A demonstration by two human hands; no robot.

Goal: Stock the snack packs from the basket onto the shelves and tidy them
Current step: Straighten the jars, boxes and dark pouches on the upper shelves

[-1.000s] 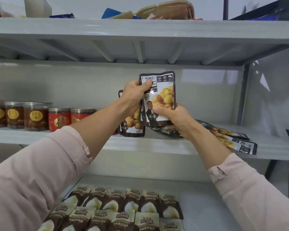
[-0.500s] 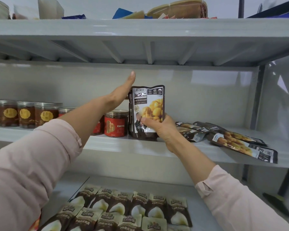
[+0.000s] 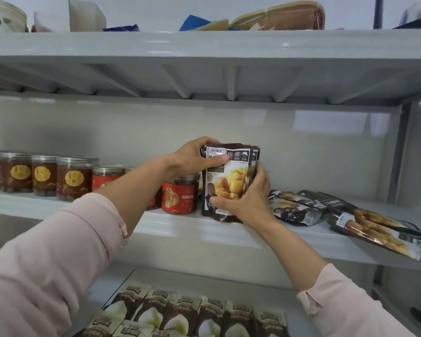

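Standing snack packs [image 3: 230, 183] upright on middle shelf [image 3: 192, 227], beside red jar [image 3: 179, 197] | my left hand [image 3: 195, 159] grips top edge, right hand [image 3: 248, 198] clasps lower side | long axis vertical (flat packs [image 3: 294, 207] lie nearer my right)

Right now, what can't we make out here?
Head view:
- Packs behind the upright chestnut pack: count hidden by it, the left hand and right hand.
- Second red jar: mostly hidden by the left forearm.
- Lower-shelf packs: cut off by bottom edge.
- Pack print: too blurred.
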